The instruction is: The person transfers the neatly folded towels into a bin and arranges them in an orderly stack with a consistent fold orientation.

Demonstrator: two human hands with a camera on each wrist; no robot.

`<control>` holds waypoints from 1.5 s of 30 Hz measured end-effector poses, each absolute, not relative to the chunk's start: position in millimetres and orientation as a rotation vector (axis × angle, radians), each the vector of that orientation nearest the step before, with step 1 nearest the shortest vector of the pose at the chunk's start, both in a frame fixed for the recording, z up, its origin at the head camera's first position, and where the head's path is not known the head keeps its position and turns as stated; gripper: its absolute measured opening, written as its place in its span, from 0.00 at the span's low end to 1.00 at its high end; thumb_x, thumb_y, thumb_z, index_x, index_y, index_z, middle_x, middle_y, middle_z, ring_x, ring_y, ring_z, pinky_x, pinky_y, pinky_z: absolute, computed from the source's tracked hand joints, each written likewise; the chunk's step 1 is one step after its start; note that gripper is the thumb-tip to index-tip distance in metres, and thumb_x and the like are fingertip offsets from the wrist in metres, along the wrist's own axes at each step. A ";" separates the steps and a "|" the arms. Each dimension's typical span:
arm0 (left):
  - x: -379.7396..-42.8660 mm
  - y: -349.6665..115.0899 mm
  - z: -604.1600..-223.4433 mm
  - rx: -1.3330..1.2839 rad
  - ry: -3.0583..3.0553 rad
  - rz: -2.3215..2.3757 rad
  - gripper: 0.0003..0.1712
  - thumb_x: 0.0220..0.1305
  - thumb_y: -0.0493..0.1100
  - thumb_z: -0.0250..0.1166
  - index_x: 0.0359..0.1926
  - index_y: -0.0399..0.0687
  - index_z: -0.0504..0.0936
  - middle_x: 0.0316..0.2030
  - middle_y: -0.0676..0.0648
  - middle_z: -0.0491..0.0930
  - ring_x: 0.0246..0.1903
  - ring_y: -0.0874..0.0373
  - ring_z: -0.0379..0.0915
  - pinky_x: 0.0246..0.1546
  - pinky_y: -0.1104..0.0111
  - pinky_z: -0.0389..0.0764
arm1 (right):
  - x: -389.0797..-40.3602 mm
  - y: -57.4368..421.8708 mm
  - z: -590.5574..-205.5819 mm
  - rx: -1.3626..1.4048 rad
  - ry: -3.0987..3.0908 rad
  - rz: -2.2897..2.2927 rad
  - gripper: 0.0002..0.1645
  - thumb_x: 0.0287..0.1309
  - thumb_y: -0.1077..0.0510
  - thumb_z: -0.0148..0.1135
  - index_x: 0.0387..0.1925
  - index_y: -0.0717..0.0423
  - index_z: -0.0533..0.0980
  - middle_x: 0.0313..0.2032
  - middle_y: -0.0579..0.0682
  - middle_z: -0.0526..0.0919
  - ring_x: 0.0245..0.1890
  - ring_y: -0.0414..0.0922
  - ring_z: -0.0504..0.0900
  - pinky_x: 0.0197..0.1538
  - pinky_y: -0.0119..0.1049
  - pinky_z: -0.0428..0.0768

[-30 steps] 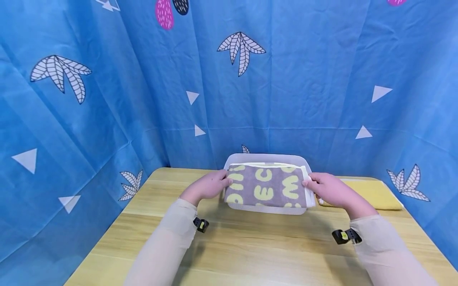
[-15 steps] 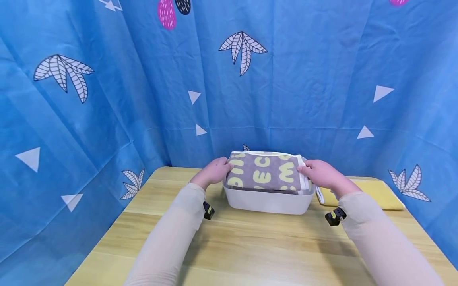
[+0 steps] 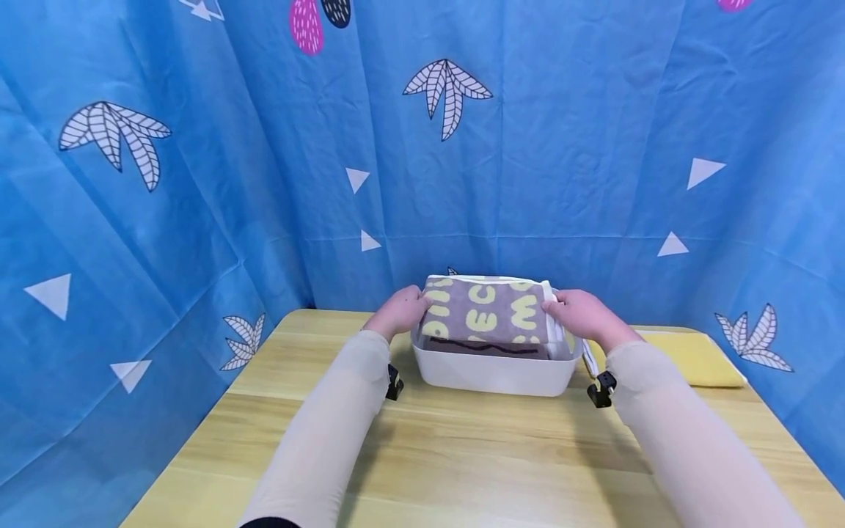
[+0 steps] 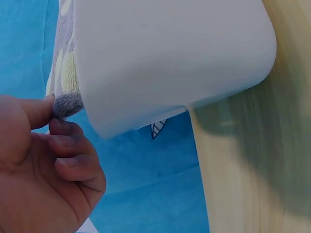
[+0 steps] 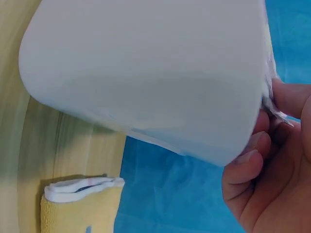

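Observation:
A folded purple-grey towel (image 3: pixel 485 312) with yellow letters and white edging lies across the top of a white plastic bin (image 3: pixel 495 372). My left hand (image 3: pixel 401 312) pinches the towel's left edge between thumb and forefinger; in the left wrist view that hand (image 4: pixel 58 160) is just outside the bin wall (image 4: pixel 165 58). At the opposite end my right hand (image 3: pixel 581 315) pinches the white-edged side, and the right wrist view shows the thumb (image 5: pixel 291 97) pressing on it. Below the towel's front edge, brownish cloth (image 3: pixel 488 349) with a dark wavy line shows inside the bin.
A folded yellow towel (image 3: pixel 689 358) lies on the wooden table (image 3: pixel 475 455) to the right of the bin, partly behind my right forearm. A blue patterned curtain (image 3: pixel 568 147) hangs behind the table and along both sides.
Both hands have raised the lettered towel and moved it slightly back, baring the bin's front wall and then the brownish cloth inside. The hands keep their pinch at its ends.

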State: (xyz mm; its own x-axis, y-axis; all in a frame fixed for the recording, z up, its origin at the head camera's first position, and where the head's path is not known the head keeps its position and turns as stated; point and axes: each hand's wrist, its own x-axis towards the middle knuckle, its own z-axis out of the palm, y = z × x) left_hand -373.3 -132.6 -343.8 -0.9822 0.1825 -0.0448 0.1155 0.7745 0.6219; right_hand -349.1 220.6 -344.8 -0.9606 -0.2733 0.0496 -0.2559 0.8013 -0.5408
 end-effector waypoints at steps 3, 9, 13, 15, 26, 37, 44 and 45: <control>-376.1 -129.6 -345.8 0.231 2.854 0.990 0.17 0.80 0.51 0.48 0.42 0.43 0.73 0.39 0.43 0.75 0.39 0.50 0.73 0.43 0.57 0.74 | -353.8 221.1 -348.1 -0.453 2.988 -0.850 0.23 0.76 0.49 0.48 0.52 0.64 0.79 0.55 0.68 0.79 0.59 0.66 0.74 0.57 0.60 0.72; -380.6 -126.4 -352.3 0.183 2.850 0.937 0.20 0.80 0.51 0.48 0.52 0.39 0.75 0.44 0.43 0.77 0.45 0.50 0.75 0.51 0.55 0.75 | -359.3 220.8 -355.1 -0.444 2.975 -0.814 0.24 0.77 0.48 0.47 0.50 0.62 0.80 0.55 0.67 0.79 0.58 0.65 0.74 0.56 0.59 0.73; -382.3 -125.3 -352.9 0.190 2.872 0.918 0.21 0.80 0.50 0.48 0.54 0.37 0.75 0.45 0.42 0.78 0.46 0.49 0.75 0.52 0.54 0.76 | -359.0 220.2 -354.5 -0.427 2.982 -0.824 0.22 0.77 0.48 0.47 0.44 0.60 0.80 0.51 0.65 0.80 0.53 0.62 0.76 0.51 0.56 0.74; -382.2 -124.5 -351.7 0.196 2.884 0.903 0.20 0.80 0.50 0.48 0.52 0.37 0.76 0.45 0.42 0.78 0.45 0.49 0.75 0.51 0.54 0.76 | -358.7 219.6 -353.6 -0.416 2.983 -0.824 0.22 0.77 0.47 0.47 0.41 0.59 0.80 0.49 0.64 0.80 0.51 0.61 0.76 0.49 0.55 0.74; -381.6 -121.3 -353.3 0.165 2.909 0.921 0.15 0.79 0.49 0.50 0.41 0.42 0.75 0.38 0.44 0.76 0.38 0.50 0.73 0.41 0.58 0.75 | -356.9 220.5 -353.2 -0.380 2.999 -0.813 0.23 0.75 0.46 0.51 0.24 0.54 0.66 0.21 0.49 0.66 0.25 0.48 0.67 0.34 0.43 0.68; -377.8 -118.5 -359.5 0.067 2.941 0.991 0.10 0.77 0.47 0.53 0.48 0.46 0.75 0.43 0.45 0.77 0.44 0.49 0.73 0.47 0.56 0.76 | -353.6 223.8 -355.5 -0.305 2.994 -0.855 0.21 0.74 0.44 0.53 0.33 0.56 0.70 0.28 0.51 0.71 0.29 0.48 0.71 0.36 0.44 0.70; -376.2 -117.9 -361.4 0.037 2.936 1.045 0.11 0.76 0.47 0.54 0.51 0.46 0.75 0.45 0.44 0.77 0.46 0.48 0.72 0.50 0.55 0.76 | -355.1 225.3 -358.3 -0.313 3.002 -0.847 0.19 0.73 0.46 0.53 0.35 0.57 0.72 0.30 0.52 0.74 0.32 0.49 0.73 0.37 0.44 0.71; -376.0 -117.9 -361.5 0.035 2.933 1.063 0.12 0.75 0.47 0.54 0.51 0.46 0.75 0.46 0.44 0.77 0.46 0.48 0.72 0.50 0.55 0.76 | -355.4 225.5 -358.8 -0.313 3.005 -0.844 0.19 0.73 0.46 0.53 0.35 0.57 0.72 0.30 0.52 0.74 0.32 0.49 0.73 0.36 0.44 0.71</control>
State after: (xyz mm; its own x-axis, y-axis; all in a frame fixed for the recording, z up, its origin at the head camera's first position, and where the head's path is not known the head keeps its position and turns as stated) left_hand -376.0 -117.9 -361.5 -0.9995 0.0285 -0.0125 0.0139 0.7678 0.6405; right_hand -355.4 225.5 -358.8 -0.9801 -0.1922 0.0491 -0.1897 0.8352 -0.5162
